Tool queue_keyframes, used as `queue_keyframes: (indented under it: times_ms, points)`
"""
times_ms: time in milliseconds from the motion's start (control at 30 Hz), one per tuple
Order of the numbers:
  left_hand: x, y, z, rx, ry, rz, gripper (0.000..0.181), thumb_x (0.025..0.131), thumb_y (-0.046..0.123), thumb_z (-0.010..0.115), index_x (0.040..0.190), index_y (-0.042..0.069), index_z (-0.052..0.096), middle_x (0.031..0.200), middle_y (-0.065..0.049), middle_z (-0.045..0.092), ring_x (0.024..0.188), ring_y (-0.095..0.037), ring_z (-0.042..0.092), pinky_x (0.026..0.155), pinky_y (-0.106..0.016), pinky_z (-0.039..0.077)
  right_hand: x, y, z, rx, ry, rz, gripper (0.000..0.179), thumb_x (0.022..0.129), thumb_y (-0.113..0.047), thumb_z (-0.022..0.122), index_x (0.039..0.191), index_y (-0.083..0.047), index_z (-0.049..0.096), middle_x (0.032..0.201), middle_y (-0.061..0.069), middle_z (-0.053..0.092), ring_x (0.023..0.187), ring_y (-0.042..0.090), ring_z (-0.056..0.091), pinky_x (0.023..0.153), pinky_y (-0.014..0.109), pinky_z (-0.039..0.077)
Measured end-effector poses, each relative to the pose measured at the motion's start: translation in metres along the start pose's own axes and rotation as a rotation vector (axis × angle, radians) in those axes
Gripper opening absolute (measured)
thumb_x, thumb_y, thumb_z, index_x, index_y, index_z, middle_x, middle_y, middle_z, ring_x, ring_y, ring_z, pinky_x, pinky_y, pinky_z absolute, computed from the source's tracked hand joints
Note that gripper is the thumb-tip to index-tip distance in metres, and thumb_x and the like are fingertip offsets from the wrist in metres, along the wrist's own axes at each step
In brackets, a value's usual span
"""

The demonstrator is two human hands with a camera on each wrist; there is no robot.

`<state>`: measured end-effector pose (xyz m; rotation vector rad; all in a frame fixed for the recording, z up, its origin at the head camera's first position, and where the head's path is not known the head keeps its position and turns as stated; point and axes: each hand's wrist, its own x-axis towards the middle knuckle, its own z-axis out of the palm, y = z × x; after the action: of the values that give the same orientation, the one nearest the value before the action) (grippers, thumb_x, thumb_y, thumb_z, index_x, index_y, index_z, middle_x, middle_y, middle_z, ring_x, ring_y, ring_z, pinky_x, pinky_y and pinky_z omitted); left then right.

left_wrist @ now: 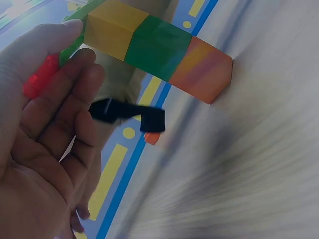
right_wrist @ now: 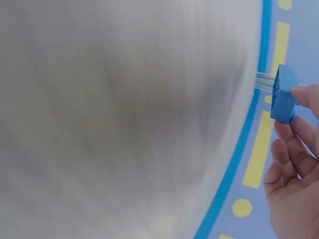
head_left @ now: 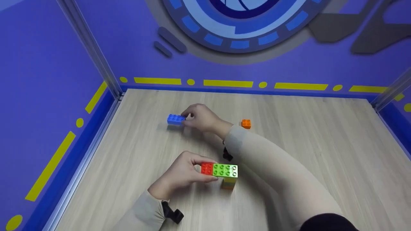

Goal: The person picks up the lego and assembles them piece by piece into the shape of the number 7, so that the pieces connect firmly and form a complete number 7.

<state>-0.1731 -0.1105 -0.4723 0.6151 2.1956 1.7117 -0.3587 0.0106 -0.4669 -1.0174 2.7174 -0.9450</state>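
My left hand [head_left: 179, 171] grips a stack of toy building bricks between thumb and fingers. At the stack's top, a red brick [head_left: 207, 168] lies beside a light green brick [head_left: 225, 170]. Under the light green brick, a column of yellow [left_wrist: 115, 29], dark green [left_wrist: 158, 47] and orange [left_wrist: 202, 68] bricks shows in the left wrist view. Farther back, my right hand [head_left: 202, 118] pinches one end of a blue brick [head_left: 175, 119] with eight studs. The fingertips hide that end. A see-through piece [right_wrist: 264, 81] shows beside the blue brick in the right wrist view.
A small orange brick [head_left: 246, 124] sits on the wooden tabletop [head_left: 308, 141], behind my right forearm. Purple panels [head_left: 135, 61] with yellow marks stand along the back and sides. A metal rail [head_left: 80, 160] runs along the left edge.
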Motion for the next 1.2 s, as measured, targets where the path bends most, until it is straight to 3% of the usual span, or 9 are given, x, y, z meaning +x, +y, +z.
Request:
queue_keyframes:
  times_ms: [333, 633, 933, 1200]
  points:
    - [-0.008, -0.003, -0.002, 0.02, 0.034, -0.015, 0.033, 0.074, 0.027, 0.096, 0.104, 0.031, 0.083, 0.095, 0.007, 0.082, 0.09, -0.012, 0.071, 0.084, -0.031, 0.056, -0.052, -0.008, -0.032, 0.059, 0.073, -0.086, 0.03, 0.092, -0.035, 0.078, 0.118, -0.019, 0.078, 0.114, -0.006, 0.076, 0.104, 0.02, 0.066, 0.094, 0.035, 0.055]
    - [-0.009, -0.001, 0.0, 0.001, 0.021, -0.071, 0.034, 0.074, 0.03, 0.095, 0.106, 0.031, 0.083, 0.101, 0.005, 0.081, 0.086, -0.01, 0.067, 0.068, -0.023, 0.054, -0.1, -0.012, -0.057, 0.112, 0.181, -0.115, 0.025, 0.091, -0.034, 0.079, 0.115, -0.026, 0.077, 0.11, -0.012, 0.073, 0.098, 0.016, 0.065, 0.079, 0.032, 0.052]
    - [-0.003, 0.0, 0.001, 0.034, 0.02, -0.04, 0.035, 0.075, 0.032, 0.095, 0.107, 0.03, 0.083, 0.1, 0.005, 0.081, 0.085, -0.009, 0.065, 0.069, -0.023, 0.054, -0.147, -0.024, -0.078, 0.167, 0.221, -0.158, 0.025, 0.09, -0.029, 0.081, 0.115, -0.028, 0.076, 0.109, -0.011, 0.072, 0.097, 0.018, 0.063, 0.075, 0.034, 0.05]
    - [0.001, 0.003, 0.003, 0.052, 0.016, -0.007, 0.033, 0.077, 0.028, 0.093, 0.108, 0.026, 0.082, 0.098, 0.004, 0.081, 0.084, -0.01, 0.067, 0.073, -0.028, 0.059, -0.181, -0.036, -0.084, 0.203, 0.256, -0.237, 0.027, 0.09, -0.023, 0.082, 0.116, -0.025, 0.076, 0.11, -0.008, 0.072, 0.097, 0.021, 0.062, 0.075, 0.033, 0.048]
